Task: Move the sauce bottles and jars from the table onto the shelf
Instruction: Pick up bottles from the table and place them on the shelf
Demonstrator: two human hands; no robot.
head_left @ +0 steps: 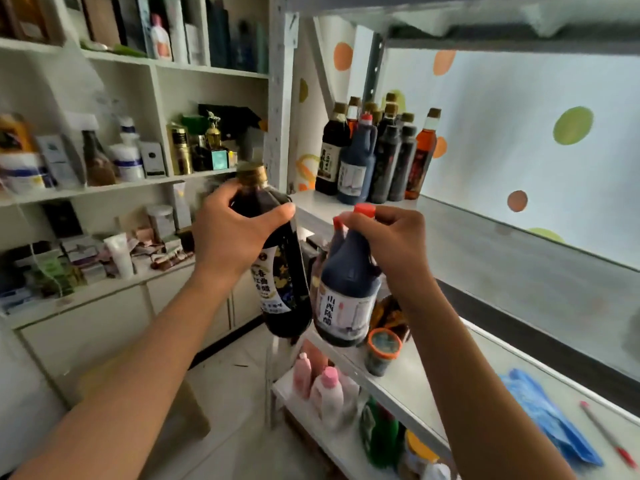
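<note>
Head view — left hand (228, 233) grips bottle (280, 265)

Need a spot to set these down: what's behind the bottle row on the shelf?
Behind the bottle row only the dotted wall shows. Rear bottles are mostly hidden; shelf is bare to their right.
</note>
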